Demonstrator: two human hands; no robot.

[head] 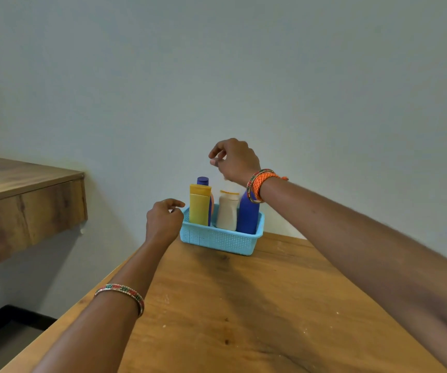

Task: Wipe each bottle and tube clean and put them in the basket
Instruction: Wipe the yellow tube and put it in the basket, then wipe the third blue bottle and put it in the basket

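A light-blue perforated basket at the table's far edge, toward twelve o'clock, holds four upright containers: a yellow tube at nine o'clock, a blue-capped bottle behind it, a beige bottle centrally, and a blue bottle at three o'clock.

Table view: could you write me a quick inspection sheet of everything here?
Surface: wooden table, pale specks on it.
Job's things: blue basket at the far edge, holding upright a yellow tube, a dark blue bottle behind it, a white bottle and a blue bottle.
Clutter: nothing seen.
Hands: left hand loosely curled by the basket's left end, holding nothing; right hand above the bottles, fingers curled, nothing visibly held.
Cables: nothing seen.
Surroundings: plain wall; wooden shelf at left.
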